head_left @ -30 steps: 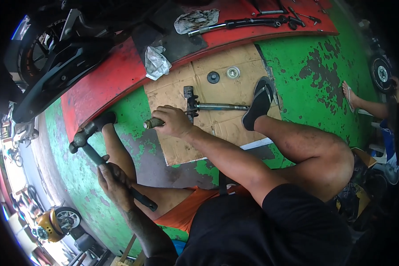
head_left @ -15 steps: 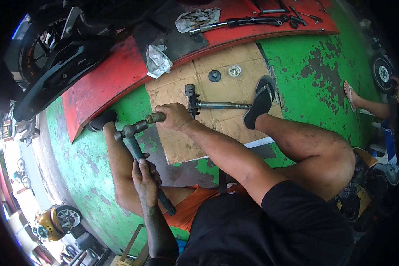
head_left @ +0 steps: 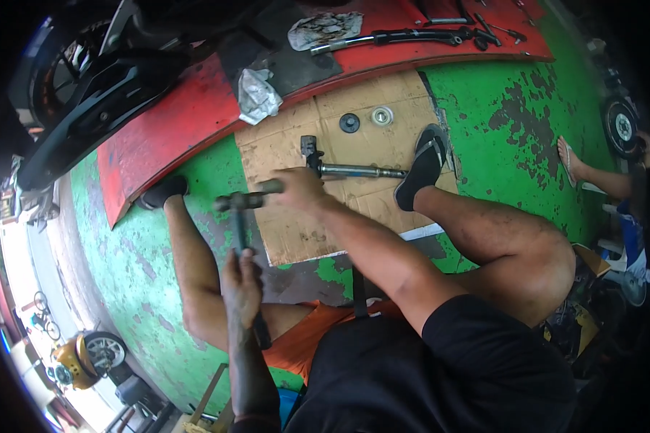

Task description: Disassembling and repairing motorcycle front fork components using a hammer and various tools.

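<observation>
My left hand [head_left: 242, 289] grips the dark handle of a ball-peen hammer [head_left: 240, 238], whose head is blurred beside the short metal bar [head_left: 270, 186] in my right hand [head_left: 301, 189]; whether they touch I cannot tell. Just beyond my right hand, on brown cardboard [head_left: 274, 238], lies a metal shaft [head_left: 357, 171] joined to a dark crosspiece [head_left: 312, 151]. A black disc [head_left: 349, 123] and a silver ring [head_left: 382, 115] sit farther back on the cardboard.
A red platform [head_left: 162, 123] holds a motorcycle [head_left: 101, 108], rags [head_left: 258, 94] and tools [head_left: 383, 40]. My sandaled foot [head_left: 426, 162] rests on the cardboard's right side. Another person's foot [head_left: 567, 159] and a wheel [head_left: 620, 126] are at right. A yellow scooter [head_left: 76, 361] stands lower left.
My left hand and hammer have moved rightward, bringing the hammer head from the left side over to the bar's end. My right hand has shifted slightly right.
</observation>
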Motion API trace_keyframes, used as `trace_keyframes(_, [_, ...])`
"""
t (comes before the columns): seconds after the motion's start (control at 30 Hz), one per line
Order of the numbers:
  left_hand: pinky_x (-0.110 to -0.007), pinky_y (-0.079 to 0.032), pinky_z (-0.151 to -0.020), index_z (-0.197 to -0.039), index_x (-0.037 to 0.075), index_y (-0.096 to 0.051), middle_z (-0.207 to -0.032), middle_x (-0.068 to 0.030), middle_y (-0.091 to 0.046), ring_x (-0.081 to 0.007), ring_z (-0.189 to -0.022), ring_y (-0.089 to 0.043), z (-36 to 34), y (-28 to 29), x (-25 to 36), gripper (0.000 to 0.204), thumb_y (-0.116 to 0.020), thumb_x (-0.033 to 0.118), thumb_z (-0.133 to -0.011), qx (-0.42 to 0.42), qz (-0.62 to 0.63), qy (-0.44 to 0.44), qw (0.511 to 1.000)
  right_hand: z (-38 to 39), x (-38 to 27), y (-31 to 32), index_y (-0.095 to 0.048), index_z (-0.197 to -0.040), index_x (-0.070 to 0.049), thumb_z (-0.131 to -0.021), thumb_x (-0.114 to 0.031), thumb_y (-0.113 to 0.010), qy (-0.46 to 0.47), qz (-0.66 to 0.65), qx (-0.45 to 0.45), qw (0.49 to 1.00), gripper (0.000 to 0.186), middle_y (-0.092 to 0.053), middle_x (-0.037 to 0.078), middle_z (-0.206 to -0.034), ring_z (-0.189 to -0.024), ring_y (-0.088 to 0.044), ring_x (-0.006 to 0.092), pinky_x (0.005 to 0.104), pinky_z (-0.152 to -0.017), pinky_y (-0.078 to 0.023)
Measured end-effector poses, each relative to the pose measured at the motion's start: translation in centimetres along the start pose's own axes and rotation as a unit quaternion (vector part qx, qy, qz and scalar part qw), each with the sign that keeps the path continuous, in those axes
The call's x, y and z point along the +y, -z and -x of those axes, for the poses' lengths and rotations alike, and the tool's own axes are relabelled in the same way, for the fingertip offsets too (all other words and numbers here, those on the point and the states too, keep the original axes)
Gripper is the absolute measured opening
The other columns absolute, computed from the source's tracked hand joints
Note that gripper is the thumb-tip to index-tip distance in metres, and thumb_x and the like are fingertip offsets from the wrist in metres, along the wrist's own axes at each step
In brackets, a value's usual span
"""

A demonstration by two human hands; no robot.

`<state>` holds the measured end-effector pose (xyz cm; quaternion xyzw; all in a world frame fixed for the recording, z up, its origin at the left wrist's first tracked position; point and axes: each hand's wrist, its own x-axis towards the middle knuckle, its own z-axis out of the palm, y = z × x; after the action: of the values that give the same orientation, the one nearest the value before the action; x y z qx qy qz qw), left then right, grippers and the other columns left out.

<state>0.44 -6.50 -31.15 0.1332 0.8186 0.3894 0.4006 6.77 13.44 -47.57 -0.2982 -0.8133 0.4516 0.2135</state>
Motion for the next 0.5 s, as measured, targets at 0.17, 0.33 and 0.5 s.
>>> trace_keyframes(0.17, [-0.021, -0.025, -0.037, -0.102, 0.011, -0.050, -0.063, 0.0046, -0.043, -0.0040, -0.044, -0.036, 1.7, -0.3, 1.4, 0.024, -0.045, 0.034, -0.106, 0.052, 0.227, -0.032, 0.972, 0.6, -5.5, 1.0, -0.064, -0.085, -0.012, -0.074, -0.032, -0.073, 0.117, -0.071, 0.013, 0.991, 0.024, -0.067, 0.013, -0.078, -0.079, -0.068, 0.0351, 0.0475, -0.070, -0.053])
trace_keyframes(0.33, [-0.020, -0.028, -0.038, -0.106, 0.011, -0.051, -0.063, 0.0043, -0.041, -0.0039, -0.044, -0.035, 0.4, 0.9, 2.6, 0.023, -0.044, 0.034, -0.106, 0.068, 0.199, -0.080, 0.974, -1.5, -8.4, 2.0, -0.064, -0.089, -0.008, -0.076, -0.030, -0.070, -0.005, -0.011, -0.086, 0.996, 0.026, -0.069, 0.015, -0.086, -0.083, -0.067, 0.0380, 0.0472, -0.073, -0.053])
trace_keyframes(0.5, [-0.022, -0.035, -0.042, -0.119, 0.007, -0.054, -0.070, 0.0035, -0.046, -0.0063, -0.052, -0.044, -6.4, -1.7, -4.4, 0.024, -0.053, 0.024, -0.102, 0.085, 0.111, -0.008, 0.990, 2.8, -0.8, -0.8, -0.068, -0.101, 0.001, -0.078, -0.027, -0.066, -0.152, 0.057, -0.293, 0.942, 0.036, -0.071, 0.023, -0.095, -0.088, -0.070, 0.0355, 0.0456, -0.075, -0.055])
